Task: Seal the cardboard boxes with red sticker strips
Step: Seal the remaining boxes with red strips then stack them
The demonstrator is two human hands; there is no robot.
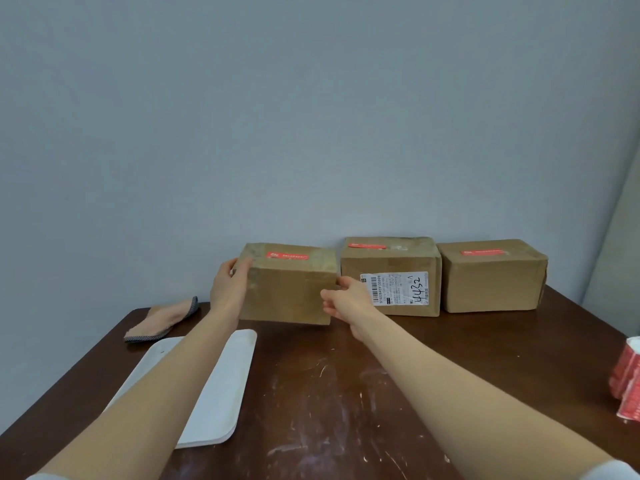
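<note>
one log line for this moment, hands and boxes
left hand on left box left side | right hand at its right edge | three boxes by wall, each with red strip on top | sticker roll at right table edge

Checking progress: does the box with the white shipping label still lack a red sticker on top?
No, the labelled box already carries a red sticker strip on top.

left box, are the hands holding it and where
Yes: the left box is held between both hands, the left hand on its left end, the right hand at its right end.
</note>
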